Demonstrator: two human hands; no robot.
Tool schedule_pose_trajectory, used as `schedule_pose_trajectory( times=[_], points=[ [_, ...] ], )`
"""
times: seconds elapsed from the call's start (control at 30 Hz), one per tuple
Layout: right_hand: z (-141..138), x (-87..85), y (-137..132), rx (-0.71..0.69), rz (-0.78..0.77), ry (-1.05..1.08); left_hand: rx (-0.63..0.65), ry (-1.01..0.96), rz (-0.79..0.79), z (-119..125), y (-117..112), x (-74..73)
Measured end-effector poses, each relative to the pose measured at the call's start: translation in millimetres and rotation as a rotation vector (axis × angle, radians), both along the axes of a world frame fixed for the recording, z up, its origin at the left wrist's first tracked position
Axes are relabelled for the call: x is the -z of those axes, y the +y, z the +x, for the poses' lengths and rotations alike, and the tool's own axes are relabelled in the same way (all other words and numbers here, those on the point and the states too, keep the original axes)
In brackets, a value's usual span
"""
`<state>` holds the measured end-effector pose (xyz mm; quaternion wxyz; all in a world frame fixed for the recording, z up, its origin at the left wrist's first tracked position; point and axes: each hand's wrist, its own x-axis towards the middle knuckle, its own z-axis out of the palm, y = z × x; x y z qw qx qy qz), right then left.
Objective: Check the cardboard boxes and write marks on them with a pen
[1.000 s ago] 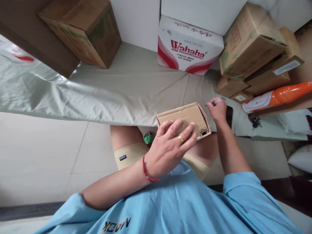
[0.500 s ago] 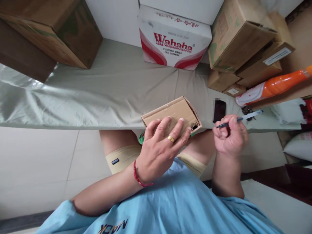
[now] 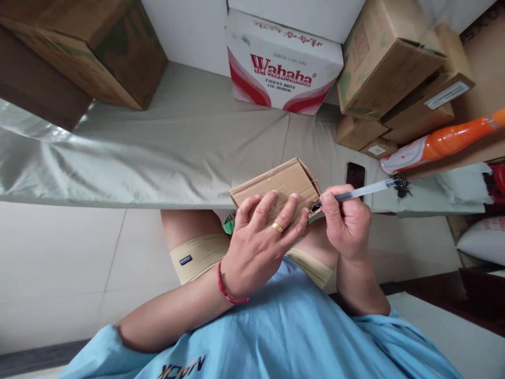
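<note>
A small brown cardboard box sits at the near edge of a surface covered in grey cloth. My left hand, with a gold ring and a red wrist cord, lies on top of the box with fingers spread, holding it down. My right hand is closed on a clear pen. The pen's tip touches the torn right end of the box.
Behind stand a white "Wahaha" carton, a large brown box at the left and stacked cardboard boxes at the right. A dark phone, an orange bottle and keys lie to the right.
My right hand picked up the pen from beside the phone and brought it left to the box's torn end. My left hand stayed on the box.
</note>
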<state>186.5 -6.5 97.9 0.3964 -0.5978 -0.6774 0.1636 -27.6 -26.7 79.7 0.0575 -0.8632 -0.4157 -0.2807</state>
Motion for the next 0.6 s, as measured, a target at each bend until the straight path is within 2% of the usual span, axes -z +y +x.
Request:
schedule_pose_trajectory(
  times=[0.27,0.6],
  points=[
    [-9,-6.6,1,0.012,0.004,-0.049,0.013,-0.047,0.01,-1,1,1.8],
    [-5,3.8,3,0.124,0.082,-0.009,0.01,-0.046,0.009,-1,1,0.6]
  ],
)
